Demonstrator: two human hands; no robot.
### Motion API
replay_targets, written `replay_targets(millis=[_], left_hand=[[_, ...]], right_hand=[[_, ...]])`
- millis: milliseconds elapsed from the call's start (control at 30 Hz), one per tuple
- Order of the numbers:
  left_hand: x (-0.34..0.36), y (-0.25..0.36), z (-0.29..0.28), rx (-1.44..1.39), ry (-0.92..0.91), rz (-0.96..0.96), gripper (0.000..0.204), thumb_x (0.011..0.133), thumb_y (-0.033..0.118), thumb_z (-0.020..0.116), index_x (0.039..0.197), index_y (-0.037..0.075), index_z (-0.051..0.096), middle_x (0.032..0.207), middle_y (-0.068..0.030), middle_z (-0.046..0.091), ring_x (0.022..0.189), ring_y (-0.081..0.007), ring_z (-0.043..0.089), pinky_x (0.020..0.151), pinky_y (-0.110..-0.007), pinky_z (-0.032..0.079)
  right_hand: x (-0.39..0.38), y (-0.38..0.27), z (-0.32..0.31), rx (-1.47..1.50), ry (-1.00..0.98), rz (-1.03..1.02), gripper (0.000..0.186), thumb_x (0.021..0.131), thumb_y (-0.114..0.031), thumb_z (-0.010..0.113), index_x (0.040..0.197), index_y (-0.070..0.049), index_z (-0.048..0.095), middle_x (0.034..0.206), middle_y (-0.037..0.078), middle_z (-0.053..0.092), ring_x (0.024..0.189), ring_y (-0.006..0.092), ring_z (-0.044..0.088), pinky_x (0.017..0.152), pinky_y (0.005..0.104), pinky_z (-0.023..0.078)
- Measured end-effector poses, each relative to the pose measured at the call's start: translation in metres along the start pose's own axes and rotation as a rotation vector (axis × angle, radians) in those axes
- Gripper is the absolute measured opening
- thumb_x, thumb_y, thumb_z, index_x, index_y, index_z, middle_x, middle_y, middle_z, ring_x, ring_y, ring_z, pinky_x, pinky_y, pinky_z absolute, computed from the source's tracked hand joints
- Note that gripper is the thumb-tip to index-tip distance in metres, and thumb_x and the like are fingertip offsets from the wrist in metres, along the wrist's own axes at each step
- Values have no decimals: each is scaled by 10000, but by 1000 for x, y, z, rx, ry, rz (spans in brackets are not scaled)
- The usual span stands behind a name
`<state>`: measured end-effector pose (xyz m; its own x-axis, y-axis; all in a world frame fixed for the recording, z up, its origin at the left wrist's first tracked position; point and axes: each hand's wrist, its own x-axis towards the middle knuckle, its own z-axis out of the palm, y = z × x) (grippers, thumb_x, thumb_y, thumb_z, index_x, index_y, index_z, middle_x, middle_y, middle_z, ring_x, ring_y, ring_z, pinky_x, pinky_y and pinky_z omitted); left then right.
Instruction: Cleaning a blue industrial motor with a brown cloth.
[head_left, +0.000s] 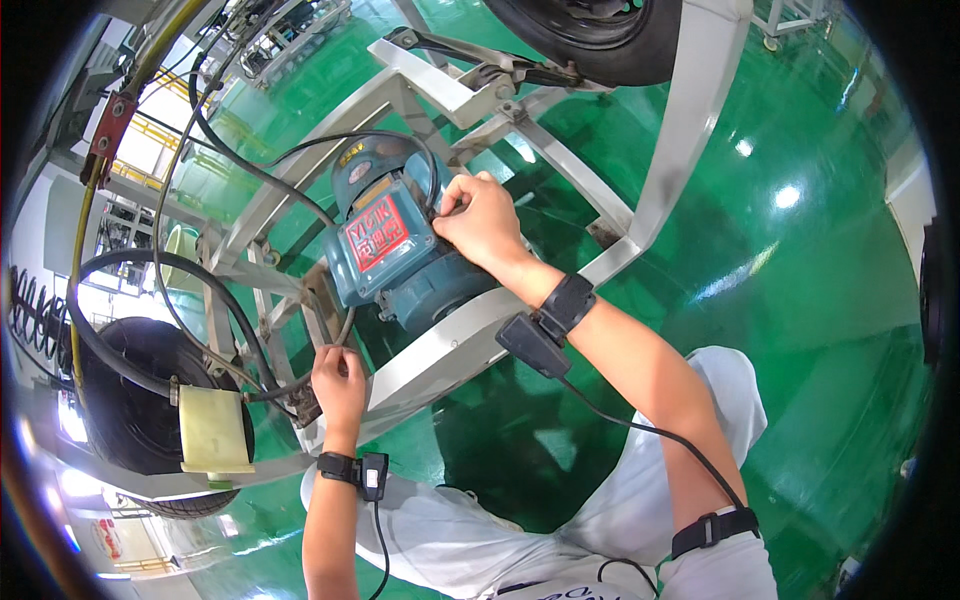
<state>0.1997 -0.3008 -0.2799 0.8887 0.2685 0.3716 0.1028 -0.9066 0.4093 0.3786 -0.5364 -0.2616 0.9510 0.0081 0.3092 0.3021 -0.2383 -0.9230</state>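
Observation:
A blue-green electric motor (410, 300) with a red label on its box-shaped cover sits on a white metal frame (440, 350). My right hand (482, 222) is at the right side of that cover, thumb and fingers pinched together. A black cable (340, 136) arcs over the motor and comes down beside those fingertips; what they grip is hidden. Lower left, my left hand (338, 385) is closed around a thin grey cable (347, 326) that runs down from the motor's near side, next to the frame rail.
At the left are a black tyre (140, 400), a pale yellow block-shaped part (214, 432) and a thick looping black hose (190, 258). Another wheel (610, 35) stands at the top. A red clamp piece (110, 135) hangs at upper left. Green floor (790, 300) surrounds the frame.

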Motion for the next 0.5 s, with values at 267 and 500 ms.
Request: replay_targets(millis=[267,500], left_hand=[[-1,-3,5,-55,50,23,149,853,49,539,755,-60,567,754,-119,545,579,-207,541,534,-301,424],[1,2,-1,-11,53,-3,132,836,58,548,757,-45,574,759,-125,550,594,-249,545,562,-331,430]], right_hand=[[59,31,-37,291,240,117,170,661,-88,731,652,-40,568,631,68,603,593,155,582,556,297,462],[8,-8,-9,-129,19,-285,131,741,-146,736,782,-51,656,764,80,581,677,235,605,594,310,475]])
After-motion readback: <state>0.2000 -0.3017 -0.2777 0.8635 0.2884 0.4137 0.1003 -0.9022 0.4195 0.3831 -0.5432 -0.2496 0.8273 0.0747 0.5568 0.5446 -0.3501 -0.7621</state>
